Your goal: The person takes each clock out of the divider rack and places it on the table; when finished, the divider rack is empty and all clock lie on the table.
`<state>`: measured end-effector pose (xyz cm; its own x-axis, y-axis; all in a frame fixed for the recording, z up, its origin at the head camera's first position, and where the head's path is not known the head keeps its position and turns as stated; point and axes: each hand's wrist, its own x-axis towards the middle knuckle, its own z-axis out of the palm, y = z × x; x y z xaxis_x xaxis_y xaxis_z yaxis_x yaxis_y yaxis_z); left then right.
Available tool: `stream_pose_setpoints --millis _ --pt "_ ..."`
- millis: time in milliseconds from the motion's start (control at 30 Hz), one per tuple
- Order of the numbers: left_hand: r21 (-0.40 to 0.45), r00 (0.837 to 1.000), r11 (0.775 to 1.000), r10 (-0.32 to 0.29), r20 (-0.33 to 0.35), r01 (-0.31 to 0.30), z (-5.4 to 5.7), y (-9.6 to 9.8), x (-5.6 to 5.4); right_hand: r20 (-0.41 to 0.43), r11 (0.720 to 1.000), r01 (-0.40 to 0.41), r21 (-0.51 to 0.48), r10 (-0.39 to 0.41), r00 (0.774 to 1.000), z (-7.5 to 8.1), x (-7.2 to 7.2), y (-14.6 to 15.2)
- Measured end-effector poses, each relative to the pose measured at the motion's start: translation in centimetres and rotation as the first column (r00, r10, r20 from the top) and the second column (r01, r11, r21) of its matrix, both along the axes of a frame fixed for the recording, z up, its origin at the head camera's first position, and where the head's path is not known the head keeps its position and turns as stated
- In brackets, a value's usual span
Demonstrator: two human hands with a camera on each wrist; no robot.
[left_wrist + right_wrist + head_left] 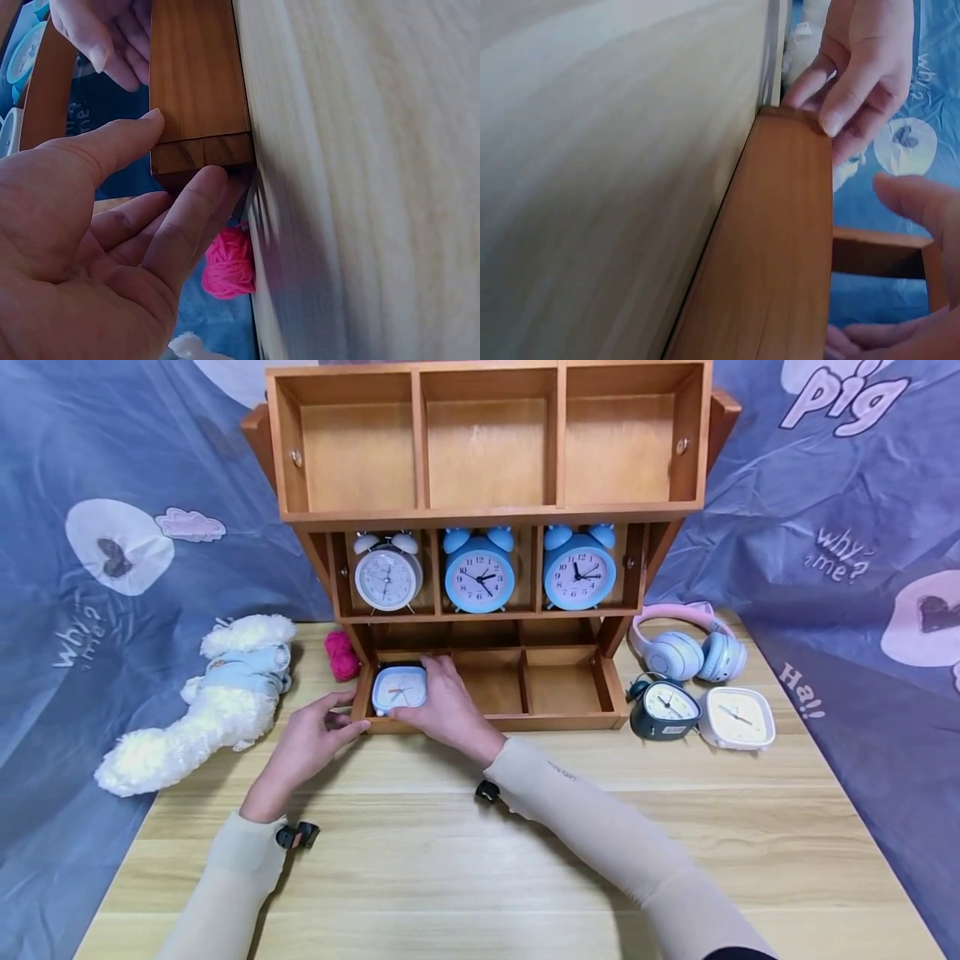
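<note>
My left hand (307,739) pinches the near left corner of the wooden shelf (495,724). My right hand (453,706) is opened, thumb and fingers spread about the right side of the blue clock (397,687); whether they touch it, I cannot tell. This clock is in the bottom left compartment (363,693), face turned upward to me, longer side from left to right.
</note>
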<state>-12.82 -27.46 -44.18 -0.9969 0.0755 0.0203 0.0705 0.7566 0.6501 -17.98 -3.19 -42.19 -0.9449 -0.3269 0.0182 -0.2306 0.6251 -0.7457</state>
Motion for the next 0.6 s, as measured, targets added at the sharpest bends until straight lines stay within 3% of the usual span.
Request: stream_pose_setpoints --millis 300,433,533,600 --pt "0.003 1.000 1.000 -0.011 -0.008 0.011 0.2 0.2 0.1 0.000 0.992 0.101 0.069 -0.102 0.995 -0.7 0.2 -2.8" --pt "0.012 1.000 1.000 -0.013 -0.009 0.014 0.3 0.2 0.1 -0.083 0.989 0.119 0.093 -0.112 0.990 -3.5 -1.1 -3.8" --pt "0.017 1.000 1.000 -0.015 -0.011 0.015 0.3 0.2 0.1 -0.105 0.986 0.117 0.121 -0.104 0.989 -3.8 -1.2 -4.1" --pt "0.018 1.000 1.000 -0.016 -0.011 0.016 0.3 0.1 0.2 -0.091 0.983 0.111 0.145 -0.099 0.991 -2.9 -0.8 -4.1"
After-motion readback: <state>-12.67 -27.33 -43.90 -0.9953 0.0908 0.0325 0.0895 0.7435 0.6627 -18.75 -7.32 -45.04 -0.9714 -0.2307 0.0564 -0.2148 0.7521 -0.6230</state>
